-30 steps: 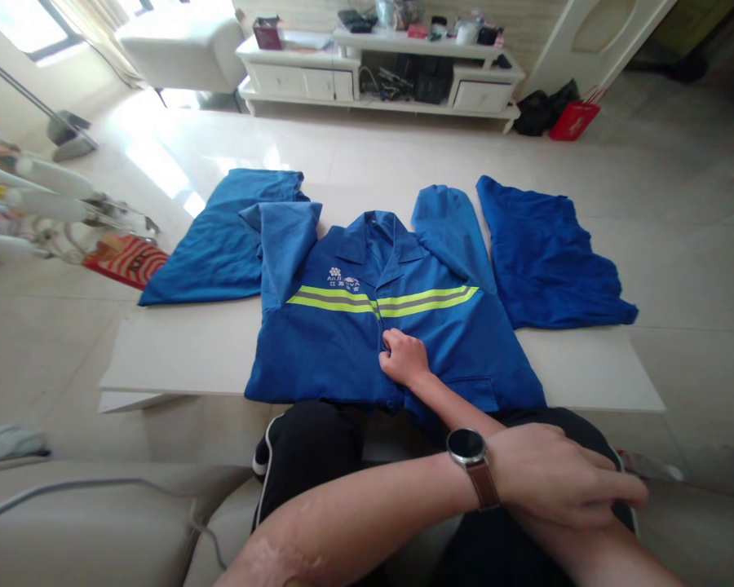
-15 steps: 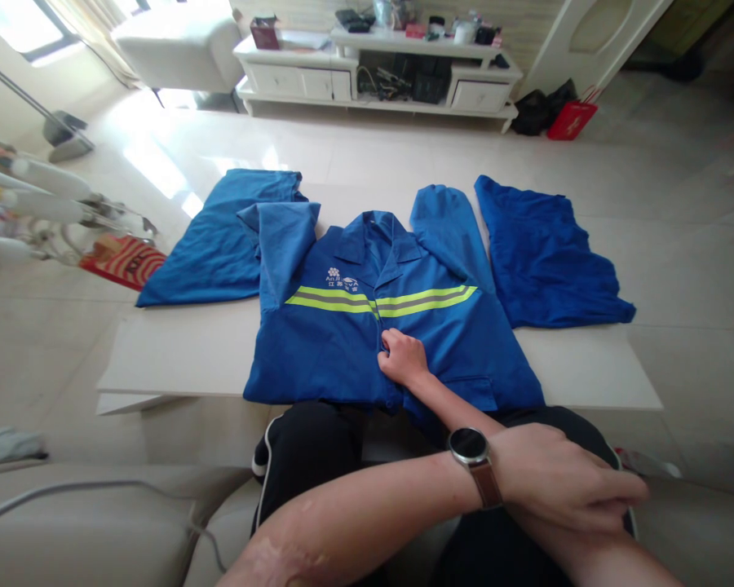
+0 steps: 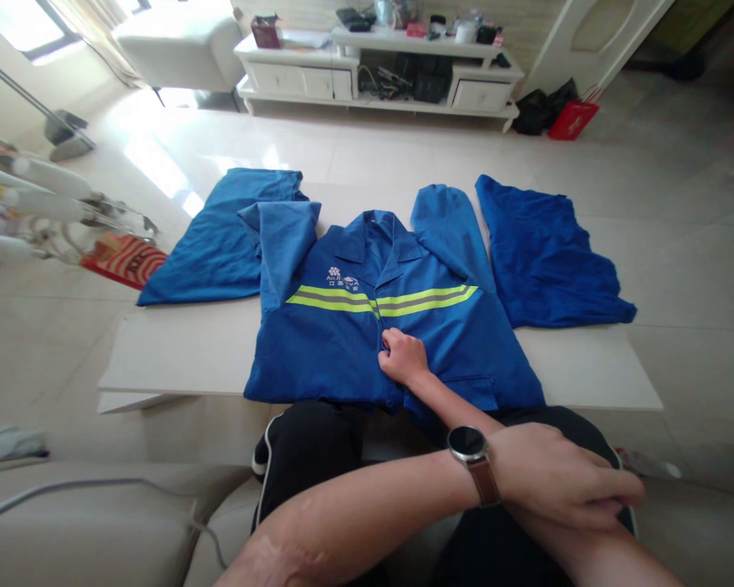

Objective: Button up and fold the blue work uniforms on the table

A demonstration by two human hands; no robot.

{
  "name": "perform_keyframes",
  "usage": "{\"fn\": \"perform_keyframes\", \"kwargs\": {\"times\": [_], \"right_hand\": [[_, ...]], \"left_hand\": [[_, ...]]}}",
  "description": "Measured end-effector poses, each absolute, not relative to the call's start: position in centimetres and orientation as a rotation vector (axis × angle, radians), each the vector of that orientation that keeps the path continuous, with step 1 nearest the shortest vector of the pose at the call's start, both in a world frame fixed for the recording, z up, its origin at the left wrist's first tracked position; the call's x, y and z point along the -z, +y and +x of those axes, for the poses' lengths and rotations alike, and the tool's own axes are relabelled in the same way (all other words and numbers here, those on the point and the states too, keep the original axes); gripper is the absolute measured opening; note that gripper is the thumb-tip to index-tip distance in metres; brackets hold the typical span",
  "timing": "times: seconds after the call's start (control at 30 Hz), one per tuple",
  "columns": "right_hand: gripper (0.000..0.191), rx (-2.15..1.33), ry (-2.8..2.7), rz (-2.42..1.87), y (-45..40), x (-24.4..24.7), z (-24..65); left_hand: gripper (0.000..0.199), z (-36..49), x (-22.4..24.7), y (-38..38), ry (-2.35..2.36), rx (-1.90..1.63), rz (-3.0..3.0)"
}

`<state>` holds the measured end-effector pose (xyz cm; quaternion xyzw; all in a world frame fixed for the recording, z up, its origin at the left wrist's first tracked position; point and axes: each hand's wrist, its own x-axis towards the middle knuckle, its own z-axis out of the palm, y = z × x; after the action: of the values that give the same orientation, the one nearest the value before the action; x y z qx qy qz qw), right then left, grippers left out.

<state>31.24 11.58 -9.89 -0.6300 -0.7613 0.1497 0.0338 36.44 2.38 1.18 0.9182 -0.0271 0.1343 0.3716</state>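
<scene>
A blue work jacket (image 3: 324,350) with a yellow-green and grey stripe lies front up, its sleeves folded upward. My right hand (image 3: 404,357) is closed on the front edge of the jacket, just below the stripe. Across my right forearm lies my left hand (image 3: 563,477), wearing a round watch (image 3: 468,444) on a brown strap. Its fingers are bent and pressed together against the forearm; the fingertips are partly hidden. Folded blue cloths lie on both sides of the jacket, one on the left (image 3: 208,244) and a darker one on the right (image 3: 544,253).
The jacket and cloths rest on a low white table (image 3: 177,350). My knees in black trousers (image 3: 318,448) are at its near edge. A rack with a red bag (image 3: 126,259) is at the left. A white cabinet (image 3: 306,81) and a red bag (image 3: 572,120) stand at the back.
My left hand has shifted very slightly on my right forearm, its fingers drawn in a little to the left. My right hand and the jacket look unmoved.
</scene>
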Motion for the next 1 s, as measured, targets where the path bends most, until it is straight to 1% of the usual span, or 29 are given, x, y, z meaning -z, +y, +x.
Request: {"fn": "perform_keyframes", "kwargs": {"times": [0.23,0.37,0.47,0.87,1.0], "right_hand": [[0.010,-0.451,-2.341,-1.932,11.51,9.81,31.18],[0.010,-0.445,-2.347,-1.933,11.55,9.81,31.21],[0.009,-0.440,-2.340,-1.928,11.58,9.81,31.18],[0.011,-0.462,-2.330,-1.945,11.55,9.70,31.10],[0.011,-0.454,-2.334,-1.944,11.52,9.79,31.14]], "left_hand": [[0.032,36.29,-1.41,2.54,-0.092,-0.303,2.294],[0.034,36.00,-1.17,2.69,-0.105,-0.348,2.201],[0.034,36.16,-0.92,2.56,-0.095,-0.346,2.222],[0.023,36.69,-0.96,2.00,-0.033,-0.310,2.267],[0.025,36.32,-0.82,2.05,-0.066,-0.335,2.244]]}}
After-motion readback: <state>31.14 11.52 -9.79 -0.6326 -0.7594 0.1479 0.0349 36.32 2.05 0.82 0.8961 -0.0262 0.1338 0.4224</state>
